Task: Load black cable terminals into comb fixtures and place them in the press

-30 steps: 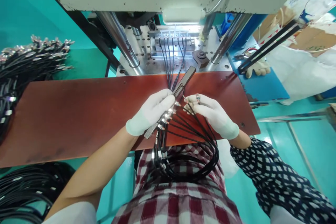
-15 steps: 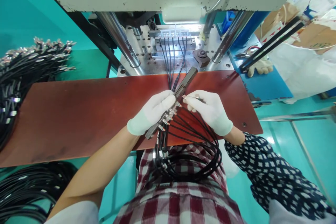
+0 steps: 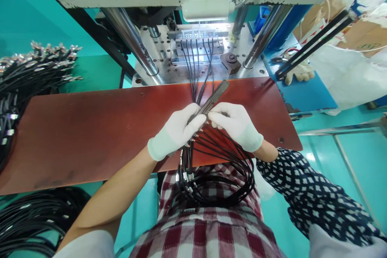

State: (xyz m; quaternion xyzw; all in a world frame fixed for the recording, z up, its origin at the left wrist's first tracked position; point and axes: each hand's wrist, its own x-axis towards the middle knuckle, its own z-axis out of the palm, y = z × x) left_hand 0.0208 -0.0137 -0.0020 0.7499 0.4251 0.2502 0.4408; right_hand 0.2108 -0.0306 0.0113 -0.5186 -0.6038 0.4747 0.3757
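Note:
White gloves cover both my hands. My left hand (image 3: 181, 127) is closed around a long grey metal bar (image 3: 216, 94), held at a slant above the red-brown board. Small metal cable ends sit in a row along the bar's lower side, partly hidden by my left fingers. My right hand (image 3: 237, 123) pinches a cable end at the bar's edge; the fingers cover most of it. Black cables (image 3: 223, 149) run from there into a coil (image 3: 217, 197) hanging over my lap.
Ahead stands a press with steel posts (image 3: 128, 40) and a metal fixture (image 3: 196, 50) holding several cable ends. The red-brown board (image 3: 90, 137) spans the front. Cable bundles (image 3: 36, 72) lie at left. A glove (image 3: 299, 73) and pliers rest on a blue surface at right.
My right hand has brought its cable end down-left against the bar. My left hand's fingers have shifted right, covering more of the row of ends. The view has moved slightly.

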